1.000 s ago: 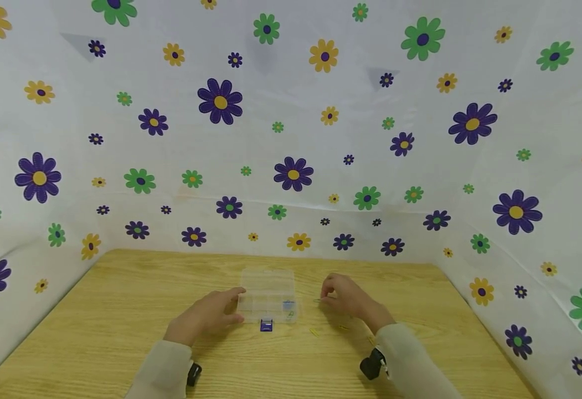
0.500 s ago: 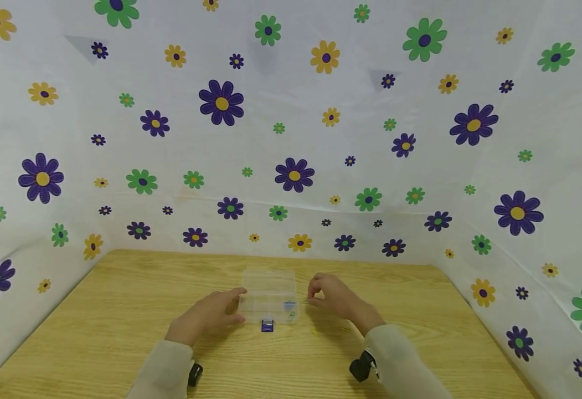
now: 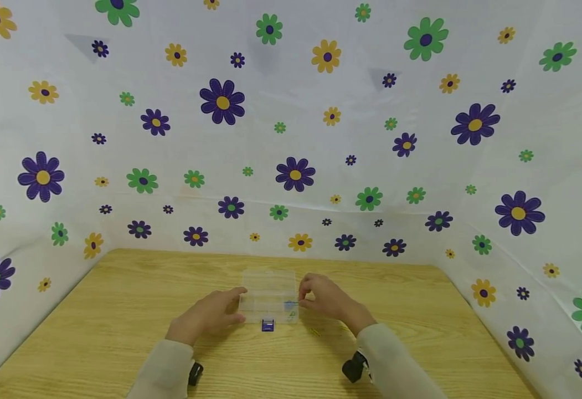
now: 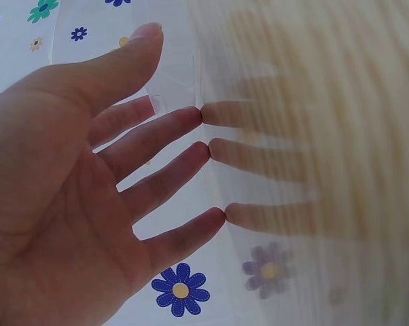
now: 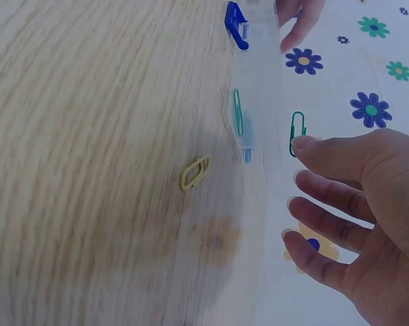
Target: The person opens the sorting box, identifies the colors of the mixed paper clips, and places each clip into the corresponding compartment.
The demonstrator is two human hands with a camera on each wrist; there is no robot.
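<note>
A clear plastic divided box stands on the table with its lid raised at the back and a blue latch at the front. Beside its left end, my left hand has its fingers spread and relaxed; in the left wrist view the fingertips touch the shiny tabletop. My right hand is at the box's right end, pinching a green paper clip between thumb and forefinger. Through the box wall show another green paper clip and something blue in the right-hand compartments.
Yellow paper clips lie on the wooden table in front of my right hand. A white flowered cloth encloses the table at the back and sides.
My right hand has moved left with the paper clip, from the open table to the box's right end. The left hand has stayed where it was.
</note>
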